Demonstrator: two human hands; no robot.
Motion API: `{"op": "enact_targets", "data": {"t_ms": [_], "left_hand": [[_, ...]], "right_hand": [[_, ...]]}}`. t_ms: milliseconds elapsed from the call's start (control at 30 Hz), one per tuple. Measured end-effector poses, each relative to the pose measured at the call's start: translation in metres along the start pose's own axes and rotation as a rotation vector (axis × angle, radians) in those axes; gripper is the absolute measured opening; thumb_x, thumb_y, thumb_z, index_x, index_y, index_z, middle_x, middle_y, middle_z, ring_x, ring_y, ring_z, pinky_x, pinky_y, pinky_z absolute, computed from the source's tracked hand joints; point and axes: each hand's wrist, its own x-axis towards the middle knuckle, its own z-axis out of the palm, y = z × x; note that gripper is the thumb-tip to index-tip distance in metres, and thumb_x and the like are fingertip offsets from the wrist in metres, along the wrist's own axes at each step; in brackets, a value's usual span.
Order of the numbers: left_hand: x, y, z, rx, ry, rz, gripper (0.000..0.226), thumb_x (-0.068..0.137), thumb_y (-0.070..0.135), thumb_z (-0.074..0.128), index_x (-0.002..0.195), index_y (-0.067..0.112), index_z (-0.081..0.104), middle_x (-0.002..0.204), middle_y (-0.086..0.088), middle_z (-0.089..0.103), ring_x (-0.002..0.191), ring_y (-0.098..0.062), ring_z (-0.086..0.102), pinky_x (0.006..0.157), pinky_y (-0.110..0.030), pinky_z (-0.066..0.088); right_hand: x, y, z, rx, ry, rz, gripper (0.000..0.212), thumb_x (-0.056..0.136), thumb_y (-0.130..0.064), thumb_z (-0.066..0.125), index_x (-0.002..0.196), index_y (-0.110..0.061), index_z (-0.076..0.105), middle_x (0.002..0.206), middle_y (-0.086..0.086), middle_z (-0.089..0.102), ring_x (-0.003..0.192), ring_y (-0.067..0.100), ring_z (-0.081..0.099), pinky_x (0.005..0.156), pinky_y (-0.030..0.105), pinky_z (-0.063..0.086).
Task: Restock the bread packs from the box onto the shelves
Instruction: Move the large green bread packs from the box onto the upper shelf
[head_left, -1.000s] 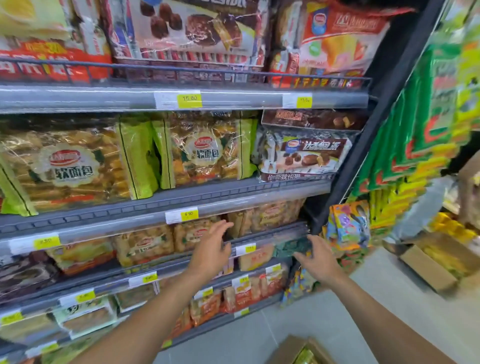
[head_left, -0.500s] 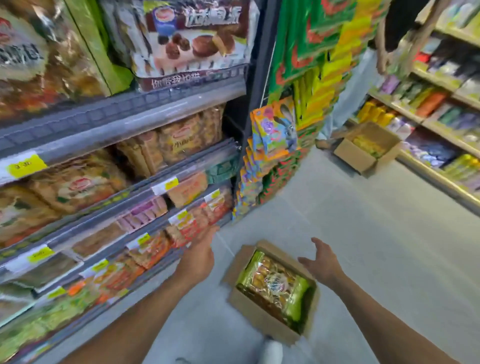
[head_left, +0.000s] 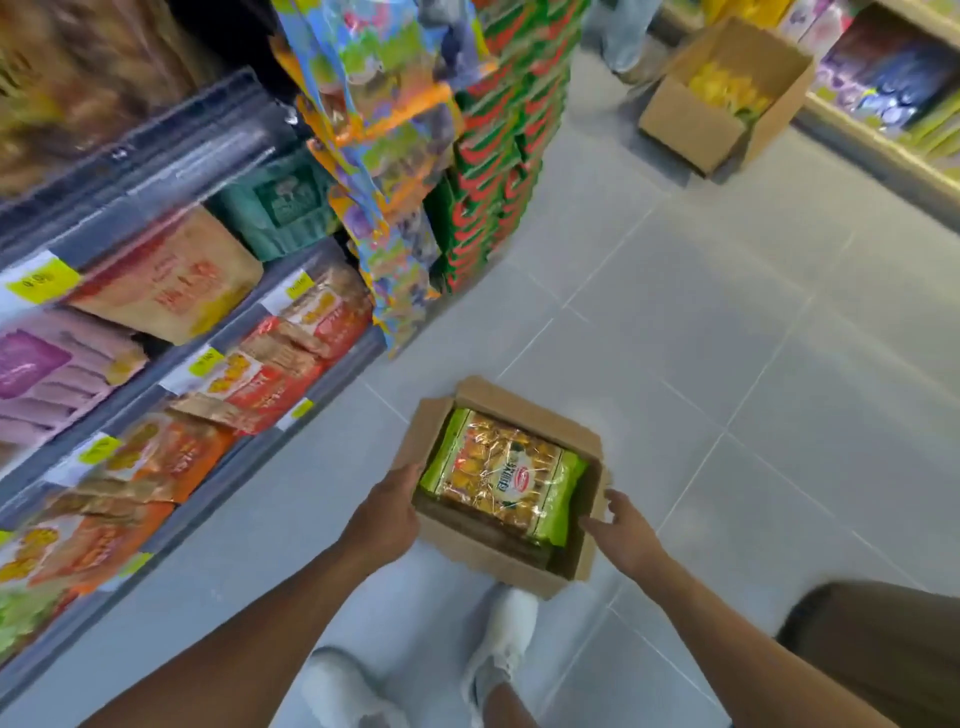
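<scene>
An open cardboard box (head_left: 524, 564) stands on the grey tiled floor in front of my feet. Inside it lies a bread pack (head_left: 501, 486) with green ends and a clear middle showing golden bread. My left hand (head_left: 384, 519) reaches into the box at its left side, fingers down by the pack's left end. My right hand (head_left: 621, 530) hovers at the box's right rim with fingers spread, holding nothing. The shelves (head_left: 171, 332) with stocked snack and bread packs run along the left.
A hanging rack of colourful bags (head_left: 379, 156) and stacked green-red packs (head_left: 498, 156) stands at the shelf end. A second cardboard box (head_left: 701, 124) with yellow goods sits on the floor far right, beside another shelf (head_left: 883, 104). My white shoes (head_left: 504, 639) are just behind the box.
My view swung from the shelves down to the floor. Both hands dropped from shelf height to the box, the left going in beside the bread pack, the right reaching its right rim.
</scene>
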Motion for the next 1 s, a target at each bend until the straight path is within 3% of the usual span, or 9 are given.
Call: {"op": "enact_targets", "data": {"t_ms": [167, 333, 467, 667, 800, 933, 1000], "left_hand": [[0.083, -0.019, 0.066, 0.029, -0.085, -0.066, 0.055, 0.097, 0.003, 0.045, 0.149, 0.020, 0.034, 0.149, -0.007, 0.048, 0.132, -0.028, 0.051, 0.103, -0.037, 0.047], [0.151, -0.044, 0.121, 0.049, -0.104, -0.136, 0.060, 0.096, 0.000, 0.045, 0.152, 0.017, 0.033, 0.149, -0.008, 0.048, 0.133, -0.031, 0.049, 0.098, -0.037, 0.048], [0.206, -0.065, 0.157, 0.038, -0.076, -0.196, 0.054, 0.095, 0.004, 0.054, 0.145, 0.018, 0.041, 0.136, -0.006, 0.057, 0.117, -0.030, 0.058, 0.075, -0.031, 0.046], [0.271, -0.084, 0.194, -0.073, -0.023, -0.273, 0.060, 0.097, 0.023, 0.062, 0.150, 0.017, 0.034, 0.138, -0.008, 0.054, 0.121, -0.031, 0.056, 0.078, -0.030, 0.045], [0.301, -0.095, 0.211, -0.076, 0.015, -0.350, 0.064, 0.096, 0.031, 0.061, 0.150, 0.017, 0.030, 0.142, -0.011, 0.052, 0.122, -0.035, 0.055, 0.084, -0.039, 0.048], [0.315, -0.101, 0.219, -0.070, -0.018, -0.471, 0.075, 0.095, 0.035, 0.059, 0.155, 0.015, 0.019, 0.142, -0.014, 0.050, 0.123, -0.038, 0.054, 0.089, -0.044, 0.049], [0.318, -0.106, 0.221, -0.100, -0.019, -0.509, 0.072, 0.094, 0.038, 0.060, 0.152, 0.012, 0.026, 0.134, -0.014, 0.055, 0.111, -0.034, 0.059, 0.076, -0.040, 0.051]], "right_hand": [[0.090, 0.045, 0.040, 0.159, -0.061, 0.129, 0.065, 0.093, -0.028, 0.067, 0.149, -0.016, 0.039, 0.142, 0.009, 0.054, 0.123, 0.029, 0.056, 0.100, 0.038, 0.046], [0.162, 0.083, 0.079, 0.248, -0.059, 0.223, 0.050, 0.093, -0.016, 0.066, 0.139, -0.009, 0.048, 0.120, 0.005, 0.062, 0.101, 0.023, 0.057, 0.092, 0.032, 0.046], [0.213, 0.107, 0.101, 0.285, -0.083, 0.256, 0.057, 0.093, -0.018, 0.066, 0.145, -0.008, 0.042, 0.129, 0.008, 0.059, 0.103, 0.021, 0.053, 0.094, 0.033, 0.043], [0.283, 0.130, 0.128, 0.374, -0.042, 0.276, 0.067, 0.094, -0.024, 0.066, 0.152, -0.010, 0.035, 0.141, 0.009, 0.054, 0.124, 0.030, 0.055, 0.108, 0.041, 0.043], [0.314, 0.128, 0.143, 0.419, -0.050, 0.265, 0.048, 0.095, -0.021, 0.065, 0.139, -0.013, 0.048, 0.118, 0.005, 0.061, 0.098, 0.022, 0.059, 0.089, 0.035, 0.048], [0.333, 0.130, 0.152, 0.428, -0.006, 0.273, 0.049, 0.095, -0.021, 0.065, 0.140, -0.012, 0.048, 0.124, 0.010, 0.063, 0.094, 0.022, 0.056, 0.086, 0.035, 0.047], [0.337, 0.130, 0.156, 0.462, 0.020, 0.282, 0.048, 0.093, -0.024, 0.067, 0.137, -0.012, 0.052, 0.120, 0.009, 0.064, 0.095, 0.023, 0.059, 0.086, 0.036, 0.049]]}}
